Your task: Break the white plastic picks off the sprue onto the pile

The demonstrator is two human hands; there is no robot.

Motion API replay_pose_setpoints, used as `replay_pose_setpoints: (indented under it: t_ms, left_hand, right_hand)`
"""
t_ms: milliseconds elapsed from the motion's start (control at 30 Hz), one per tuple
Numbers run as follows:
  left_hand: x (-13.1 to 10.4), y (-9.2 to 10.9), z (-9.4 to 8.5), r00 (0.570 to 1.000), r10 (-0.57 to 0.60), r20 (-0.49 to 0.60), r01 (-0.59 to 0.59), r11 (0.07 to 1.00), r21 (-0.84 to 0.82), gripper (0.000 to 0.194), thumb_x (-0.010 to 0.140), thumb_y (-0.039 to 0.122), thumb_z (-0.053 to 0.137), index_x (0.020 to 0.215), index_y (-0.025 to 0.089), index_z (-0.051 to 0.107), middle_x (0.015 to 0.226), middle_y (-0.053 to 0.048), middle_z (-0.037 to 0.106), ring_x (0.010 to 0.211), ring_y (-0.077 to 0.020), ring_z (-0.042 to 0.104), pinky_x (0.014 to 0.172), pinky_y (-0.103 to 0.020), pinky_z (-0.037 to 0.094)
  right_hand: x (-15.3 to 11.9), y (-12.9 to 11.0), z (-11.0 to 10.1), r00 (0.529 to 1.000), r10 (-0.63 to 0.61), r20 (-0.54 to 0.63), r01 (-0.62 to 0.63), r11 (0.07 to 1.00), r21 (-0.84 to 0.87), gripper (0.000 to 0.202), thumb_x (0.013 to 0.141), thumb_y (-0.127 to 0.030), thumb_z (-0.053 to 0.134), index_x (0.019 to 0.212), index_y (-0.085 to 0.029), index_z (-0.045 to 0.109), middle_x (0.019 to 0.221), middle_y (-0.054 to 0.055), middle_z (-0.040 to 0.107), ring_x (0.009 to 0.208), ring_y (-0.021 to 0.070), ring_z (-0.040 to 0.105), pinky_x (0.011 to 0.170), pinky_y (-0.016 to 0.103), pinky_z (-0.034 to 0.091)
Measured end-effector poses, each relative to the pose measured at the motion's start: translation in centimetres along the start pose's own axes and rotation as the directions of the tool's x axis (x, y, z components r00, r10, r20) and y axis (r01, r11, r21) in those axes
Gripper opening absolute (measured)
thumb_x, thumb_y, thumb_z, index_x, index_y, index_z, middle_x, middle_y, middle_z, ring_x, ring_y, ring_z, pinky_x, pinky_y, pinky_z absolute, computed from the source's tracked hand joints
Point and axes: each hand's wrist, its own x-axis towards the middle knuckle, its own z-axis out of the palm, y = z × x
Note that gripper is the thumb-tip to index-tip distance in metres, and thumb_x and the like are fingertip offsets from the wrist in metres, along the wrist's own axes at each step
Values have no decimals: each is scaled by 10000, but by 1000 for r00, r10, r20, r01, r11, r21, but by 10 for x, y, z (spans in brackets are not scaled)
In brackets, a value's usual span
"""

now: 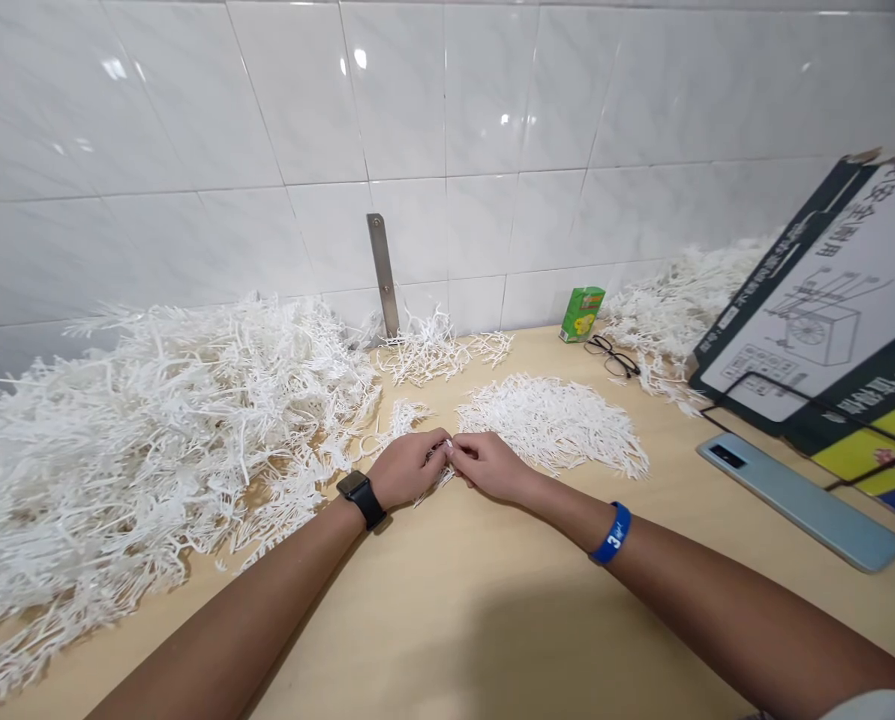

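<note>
Both hands meet above the middle of the table, fingertips almost touching. My left hand, with a black watch on its wrist, is closed in a pinch. My right hand pinches too; a blue wristband circles that forearm. A small white plastic piece shows between the fingertips, mostly hidden by them. Just beyond my right hand lies a flat heap of loose thin white pieces. Left of my left hand rises a large tangled pile of branched white plastic pieces.
A smaller white cluster lies near an upright metal strip by the tiled wall. At right are a green box, glasses, another white pile, a phone and a large printed carton.
</note>
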Motion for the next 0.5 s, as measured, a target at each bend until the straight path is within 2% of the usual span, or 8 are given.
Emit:
replay_pose_setpoints:
  t_ms: [500]
  left_hand:
    - [0, 0, 0, 1000, 8, -6, -8, 1000, -15, 254, 939, 312, 341, 869, 213, 564, 780, -10, 647, 709, -168, 563, 634, -270, 351]
  right_hand:
    - [-1, -1, 0, 1000, -11, -9, 11, 1000, -7, 347, 917, -366, 425, 625, -184, 468, 486, -44, 458, 486, 99, 437, 514, 229, 325]
